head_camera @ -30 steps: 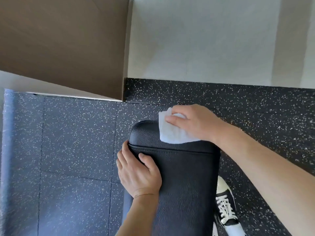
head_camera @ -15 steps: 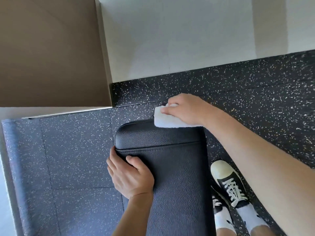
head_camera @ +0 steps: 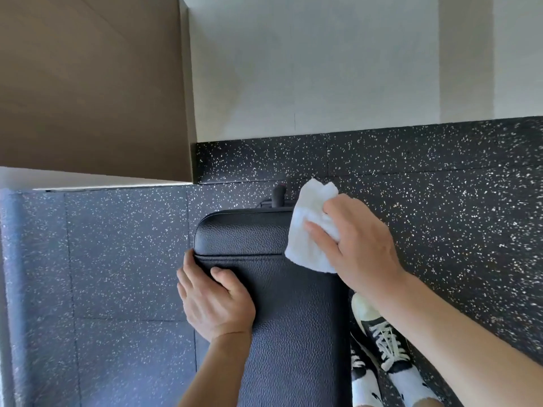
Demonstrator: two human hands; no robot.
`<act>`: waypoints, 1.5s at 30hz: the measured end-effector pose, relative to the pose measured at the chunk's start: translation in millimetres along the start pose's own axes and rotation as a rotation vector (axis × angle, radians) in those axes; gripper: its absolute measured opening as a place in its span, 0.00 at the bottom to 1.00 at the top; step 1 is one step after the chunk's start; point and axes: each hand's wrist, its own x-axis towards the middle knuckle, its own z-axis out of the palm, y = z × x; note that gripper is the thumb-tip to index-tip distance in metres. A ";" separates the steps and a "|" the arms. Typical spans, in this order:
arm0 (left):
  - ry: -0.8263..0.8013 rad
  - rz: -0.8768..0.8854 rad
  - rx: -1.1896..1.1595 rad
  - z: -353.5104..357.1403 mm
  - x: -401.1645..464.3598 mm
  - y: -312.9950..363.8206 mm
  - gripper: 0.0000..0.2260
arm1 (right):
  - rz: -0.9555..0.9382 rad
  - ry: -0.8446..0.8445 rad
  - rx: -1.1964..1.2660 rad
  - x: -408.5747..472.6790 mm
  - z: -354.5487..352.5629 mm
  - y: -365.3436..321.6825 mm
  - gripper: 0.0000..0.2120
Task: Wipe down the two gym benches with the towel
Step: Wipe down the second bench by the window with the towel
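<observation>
A black padded gym bench point(head_camera: 293, 312) runs from the bottom of the view up to its rounded far end. My right hand point(head_camera: 361, 248) holds a white towel point(head_camera: 308, 227) against the bench's far right corner, fingers laid over the cloth, with part of the towel sticking up past the edge. My left hand point(head_camera: 214, 301) grips the bench's left edge just below the seam, thumb on top and fingers wrapped down the side. Only one bench is in view.
Speckled black rubber floor point(head_camera: 440, 201) surrounds the bench. A white wall point(head_camera: 323, 69) and a brown panel point(head_camera: 88, 83) stand close beyond the bench's end. A black knob point(head_camera: 279, 195) pokes out behind the bench. My feet in black-and-white sneakers point(head_camera: 382, 339) stand at its right side.
My right hand has drawn the towel from the bench's far end edge down onto its right corner. The left hand keeps its grip on the left edge.
</observation>
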 end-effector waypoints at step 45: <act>-0.064 0.295 -0.049 -429.4 -0.1 116.3 0.28 | -0.300 -0.183 -0.098 61.1 -325.5 -289.7 0.13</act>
